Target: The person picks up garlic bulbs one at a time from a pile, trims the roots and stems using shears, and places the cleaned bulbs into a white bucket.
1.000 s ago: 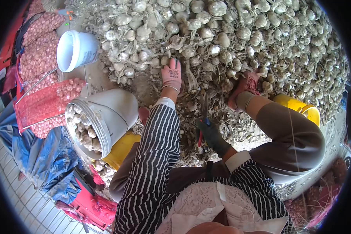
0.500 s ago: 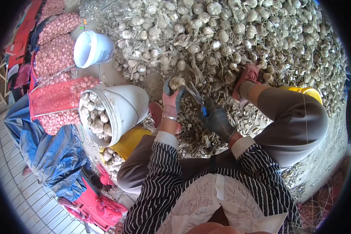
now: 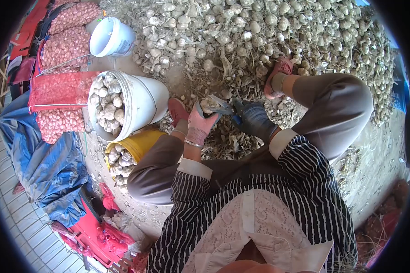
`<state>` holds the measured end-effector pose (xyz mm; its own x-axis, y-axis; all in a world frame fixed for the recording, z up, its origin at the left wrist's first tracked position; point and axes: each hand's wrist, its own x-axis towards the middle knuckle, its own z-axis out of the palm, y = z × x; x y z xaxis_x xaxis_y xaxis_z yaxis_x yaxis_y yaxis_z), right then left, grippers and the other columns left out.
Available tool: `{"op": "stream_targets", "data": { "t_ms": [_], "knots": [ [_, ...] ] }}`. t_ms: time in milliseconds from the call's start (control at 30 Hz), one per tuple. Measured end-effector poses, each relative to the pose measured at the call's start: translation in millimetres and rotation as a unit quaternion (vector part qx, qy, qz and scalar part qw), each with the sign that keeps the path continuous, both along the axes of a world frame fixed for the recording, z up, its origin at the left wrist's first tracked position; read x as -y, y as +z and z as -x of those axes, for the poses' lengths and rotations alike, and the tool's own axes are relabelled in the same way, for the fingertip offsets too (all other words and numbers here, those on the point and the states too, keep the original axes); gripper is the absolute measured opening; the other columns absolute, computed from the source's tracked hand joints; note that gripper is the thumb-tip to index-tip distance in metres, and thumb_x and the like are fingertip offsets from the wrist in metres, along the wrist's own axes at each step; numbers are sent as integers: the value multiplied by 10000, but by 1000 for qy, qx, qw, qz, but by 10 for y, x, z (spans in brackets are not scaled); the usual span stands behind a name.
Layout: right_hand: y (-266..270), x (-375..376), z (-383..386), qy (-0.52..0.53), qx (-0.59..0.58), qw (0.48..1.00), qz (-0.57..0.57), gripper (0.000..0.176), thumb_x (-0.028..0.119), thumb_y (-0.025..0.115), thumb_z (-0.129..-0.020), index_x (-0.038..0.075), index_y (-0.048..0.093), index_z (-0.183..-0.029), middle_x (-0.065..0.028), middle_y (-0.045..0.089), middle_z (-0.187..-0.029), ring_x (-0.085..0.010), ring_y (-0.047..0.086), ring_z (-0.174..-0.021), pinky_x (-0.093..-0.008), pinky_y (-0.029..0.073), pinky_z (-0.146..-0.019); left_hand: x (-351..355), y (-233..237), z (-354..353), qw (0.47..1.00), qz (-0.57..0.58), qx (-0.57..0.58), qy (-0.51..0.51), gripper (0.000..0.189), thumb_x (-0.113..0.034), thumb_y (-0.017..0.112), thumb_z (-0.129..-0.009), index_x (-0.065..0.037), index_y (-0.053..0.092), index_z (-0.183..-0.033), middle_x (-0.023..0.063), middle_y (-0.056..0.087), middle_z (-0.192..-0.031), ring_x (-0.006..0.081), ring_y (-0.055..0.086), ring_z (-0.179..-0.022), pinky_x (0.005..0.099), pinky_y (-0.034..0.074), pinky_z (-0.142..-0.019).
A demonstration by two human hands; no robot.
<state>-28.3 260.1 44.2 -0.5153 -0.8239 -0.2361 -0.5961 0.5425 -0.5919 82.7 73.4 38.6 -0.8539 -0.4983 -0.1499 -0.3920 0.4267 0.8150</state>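
My left hand (image 3: pixel 200 123), in a pink and grey glove, is closed around a garlic bulb (image 3: pixel 207 106). My right hand (image 3: pixel 256 122), in a dark grey glove, grips a pair of shears (image 3: pixel 222 109) with a blue handle. The metal blades lie against the bulb's right side; whether they touch a stem or roots there is hard to see. Both hands are close together between my knees, above loose husks and cut stems (image 3: pixel 228 141). My fingers partly cover the bulb and most of the shears' handle.
A large heap of garlic (image 3: pixel 269 27) spreads ahead. To the left stand a white bucket (image 3: pixel 146 102) and a yellow bucket (image 3: pixel 146 141), both holding bulbs. Behind them are another pale bucket (image 3: pixel 123 38), red mesh sacks (image 3: pixel 64 48) and a blue tarp (image 3: pixel 41 168).
The shears' blades have come in against the garlic bulb, and my hands are closer together. My left wrist has turned, showing more pink glove. The whole view has shifted a little.
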Motion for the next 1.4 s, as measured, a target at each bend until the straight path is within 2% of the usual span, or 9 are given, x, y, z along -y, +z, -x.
{"op": "stream_targets", "data": {
  "t_ms": [400, 733, 800, 933, 1100, 1133, 1167, 1267, 1400],
  "knots": [
    [-501, -168, -178, 27, 57, 997, -43, 332, 213, 681, -748, 64, 563, -1020, -176, 646, -878, -350, 637, -873, -453, 502, -762, 23, -361, -131, 992, -14, 122, -26, 485, -191, 798, -709, -13, 603, -1116, 130, 685, -1002, 221, 671, -889, 341, 527, -796],
    [-644, -91, -130, -187, 244, 950, 61, 335, 295, 623, -831, 19, 617, -1020, -233, 647, -949, -383, 626, -914, -443, 495, -824, -312, -345, -100, 908, -414, -33, -52, 497, -133, 704, -833, 4, 499, -1264, 110, 625, -1148, 175, 618, -1009, 295, 505, -867],
    [-645, -117, -178, -219, 278, 933, 65, 397, 342, 614, -852, 1, 601, -1056, -238, 646, -984, -367, 633, -921, -437, 490, -833, 112, -509, -180, 427, -898, -52, 88, 442, -154, 657, -871, -7, 508, -1260, 125, 616, -1190, 225, 612, -1064, 330, 492, -915],
    [-361, -187, -302, -214, 345, 914, 32, 499, 385, 609, -882, -8, 555, -1185, -184, 644, -1003, -276, 630, -918, -386, 484, -822, 71, -256, -151, 679, -666, -287, 119, 388, -185, 572, -920, -45, 511, -1277, 102, 598, -1242, 260, 564, -1156, 416, 430, -1006],
    [-217, -121, -478, -186, 406, 878, 173, 410, 324, 672, -883, 45, 569, -1165, -30, 574, -819, -115, 519, -762, -298, 466, -688, -174, -105, -97, 670, -686, -242, 151, 393, -209, 579, -896, -79, 532, -1264, 94, 624, -1184, 252, 601, -1077, 404, 471, -930],
    [-175, -121, -469, -192, 430, 860, 197, 394, 323, 671, -884, 44, 577, -1147, -25, 573, -812, -116, 520, -761, -295, 467, -691, -186, -176, -97, 899, -411, -143, 45, 409, -211, 581, -886, -85, 524, -1271, 93, 618, -1182, 251, 595, -1073, 411, 463, -927],
    [-186, -132, -441, -194, 429, 861, 195, 394, 323, 671, -884, 44, 577, -1147, -25, 573, -812, -116, 520, -761, -295, 467, -691, -196, -245, -106, 995, -75, -24, -68, 425, -212, 584, -877, -91, 517, -1279, 92, 613, -1181, 250, 588, -1069, 419, 454, -924],
    [-309, -135, -369, -156, 408, 889, 139, 270, 250, 672, -876, 14, 578, -968, -43, 598, -806, -98, 534, -778, -274, 461, -694, -189, -336, -136, 926, -360, -113, -10, 420, -249, 595, -867, -108, 537, -1258, 90, 603, -1193, 251, 562, -1104, 428, 444, -935],
    [-340, -109, -279, -339, 526, 761, 172, 237, 270, 634, -886, 45, 575, -840, -38, 561, -676, -130, 546, -603, -308, 461, -536, -122, -267, -119, 667, -706, -223, 84, 414, -305, 613, -853, -133, 567, -1227, 87, 588, -1212, 254, 522, -1156, 441, 430, -951]
  ]
}}
